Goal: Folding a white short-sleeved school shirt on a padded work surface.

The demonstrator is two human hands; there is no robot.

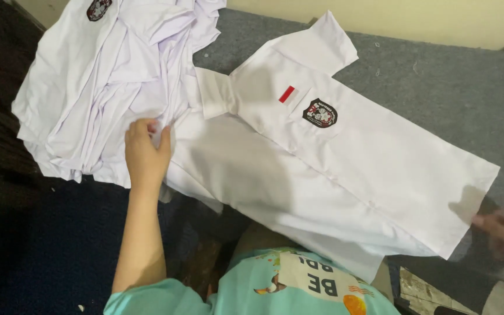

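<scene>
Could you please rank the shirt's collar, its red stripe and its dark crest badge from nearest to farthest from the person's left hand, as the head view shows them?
From the left hand, which rests at the laid-out shirt's left edge:
1. Collar, just up and right of the hand.
2. Red stripe, farther right on the chest.
3. Crest badge, right of the stripe, farthest.

Shirt pile (106, 76) crowds left; right open.
</scene>
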